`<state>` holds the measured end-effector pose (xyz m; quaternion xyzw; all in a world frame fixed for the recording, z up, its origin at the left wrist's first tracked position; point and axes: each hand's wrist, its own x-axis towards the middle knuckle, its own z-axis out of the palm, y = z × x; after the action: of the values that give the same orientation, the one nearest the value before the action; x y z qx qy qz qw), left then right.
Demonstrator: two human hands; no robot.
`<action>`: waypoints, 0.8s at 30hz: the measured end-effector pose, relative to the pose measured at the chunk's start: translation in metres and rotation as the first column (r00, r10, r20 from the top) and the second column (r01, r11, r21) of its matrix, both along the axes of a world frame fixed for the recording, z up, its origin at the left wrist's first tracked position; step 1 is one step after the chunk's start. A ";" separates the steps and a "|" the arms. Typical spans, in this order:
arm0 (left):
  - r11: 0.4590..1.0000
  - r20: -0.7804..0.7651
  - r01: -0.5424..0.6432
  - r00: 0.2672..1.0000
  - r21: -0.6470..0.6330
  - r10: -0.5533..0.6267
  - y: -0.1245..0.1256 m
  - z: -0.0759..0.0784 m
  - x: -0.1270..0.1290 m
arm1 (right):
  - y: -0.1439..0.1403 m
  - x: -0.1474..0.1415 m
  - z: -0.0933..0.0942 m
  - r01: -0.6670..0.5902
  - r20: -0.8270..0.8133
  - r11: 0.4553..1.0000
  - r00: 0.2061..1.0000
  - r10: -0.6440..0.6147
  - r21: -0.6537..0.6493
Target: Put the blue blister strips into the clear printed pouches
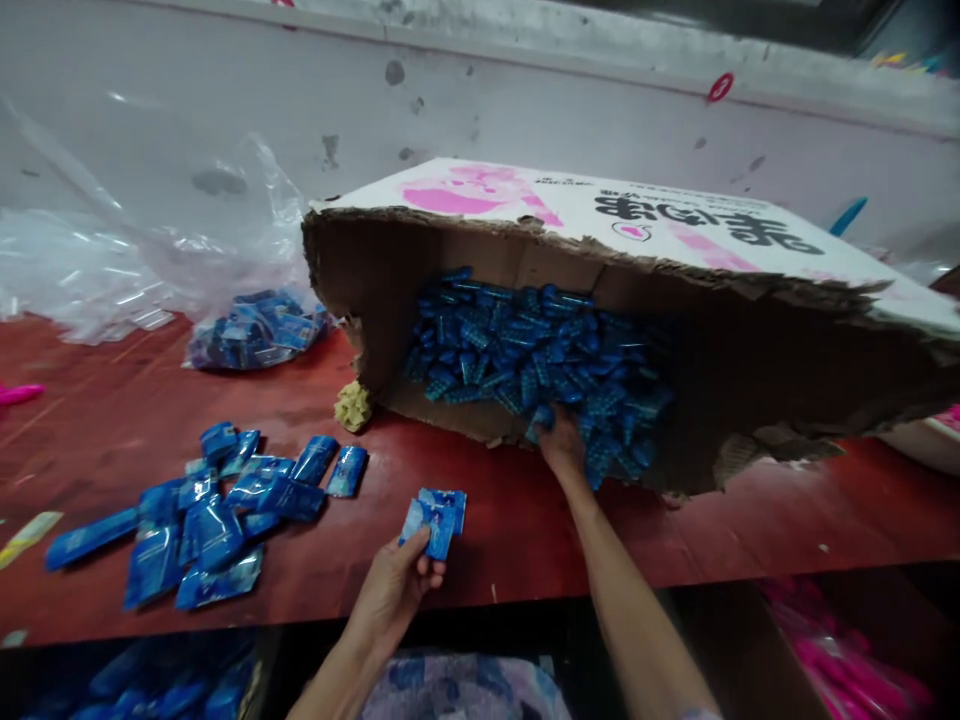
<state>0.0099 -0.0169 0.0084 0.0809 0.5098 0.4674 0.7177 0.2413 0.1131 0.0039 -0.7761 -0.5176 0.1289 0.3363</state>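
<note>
My left hand pinches a couple of small blue printed cards or flat packets between thumb and fingers, just above the red tabletop. At the lower lip of a torn cardboard box, my right hand has its fingers closed around a small blue plastic piece. The box lies on its side with its opening toward me. Inside it is a heap of similar blue plastic pieces, whose exact kind I cannot make out. To the left, several shiny blue packets lie in a loose pile.
A clear plastic bag with blue packets stands behind the pile. A crumpled yellow lump sits by the box's left corner. Below the table edge are blue items at left and pink items at right. A pale wall closes the back.
</note>
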 end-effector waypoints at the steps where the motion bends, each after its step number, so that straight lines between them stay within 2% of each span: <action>1: 1.000 0.002 -0.003 1.000 -0.003 0.003 0.000 0.000 0.000 | 0.000 0.003 0.001 0.003 -0.024 1.000 1.000 -0.003 0.004; 7: 0.999 -0.013 -0.024 1.000 -0.046 0.023 0.001 0.000 0.001 | -0.011 0.015 0.010 0.005 -0.226 0.996 0.974 0.014 0.084; 12: 0.996 -0.024 -0.072 0.997 -0.061 0.070 0.003 0.000 -0.003 | -0.057 -0.007 0.004 -0.032 -0.479 0.994 0.874 0.079 0.106; 14: 0.996 -0.019 -0.073 0.997 -0.059 0.072 0.003 -0.001 -0.005 | -0.079 -0.020 0.000 -0.062 -0.639 0.993 0.761 0.113 0.102; 17: 0.994 -0.002 -0.074 0.997 -0.074 0.074 0.003 -0.001 -0.007 | -0.106 -0.039 -0.001 -0.096 -0.843 0.992 0.525 0.119 0.080; 20: 0.989 0.016 -0.089 0.996 -0.114 0.092 0.003 0.001 -0.007 | -0.123 -0.054 0.007 -0.146 -0.948 0.987 0.299 0.111 0.069; 24: 0.987 0.042 -0.098 0.994 -0.126 0.104 0.002 0.003 -0.005 | -0.134 -0.067 0.020 -0.225 -0.986 0.972 0.131 0.103 0.072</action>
<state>0.0048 -0.0145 0.0119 -0.0008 0.5238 0.4727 0.7087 0.1746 -0.0207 0.0243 -0.4580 -0.2488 0.6621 0.5385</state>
